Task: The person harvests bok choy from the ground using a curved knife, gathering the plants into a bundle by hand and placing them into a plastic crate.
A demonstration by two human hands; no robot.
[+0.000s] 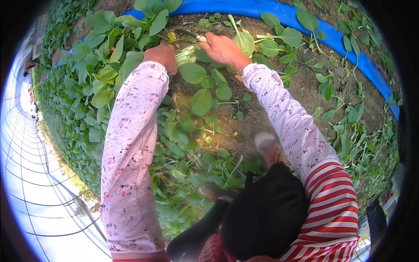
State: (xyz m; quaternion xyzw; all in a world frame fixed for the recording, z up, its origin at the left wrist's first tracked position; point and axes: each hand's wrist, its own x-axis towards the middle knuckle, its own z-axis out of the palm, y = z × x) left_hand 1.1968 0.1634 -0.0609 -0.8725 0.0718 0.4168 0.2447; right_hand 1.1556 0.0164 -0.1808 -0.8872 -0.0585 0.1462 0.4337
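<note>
My left hand (161, 56) is closed around a bunch of leafy greens (186, 55), whose pale stalks show just right of the fist. To the right, my right hand (220, 48) grips a small knife (188, 33) by its light handle, the dark curved blade pointing left over some leaves and a yellowed leaf. A cut leaf with a pale stem (244, 43) lies beside my right hand. Below both hands, loose round green leaves (202, 102) are on the soil. Which leaves belong to the held bunch is partly hidden by my hands.
A blue flat hose or sheet strip (288, 14) curves across the top and right. Dense standing greens (75, 95) fill the left side. Scattered leaves and stems lie on brown soil (304, 88) at right. My shoe (266, 142) is below centre, near more trimmed leaves.
</note>
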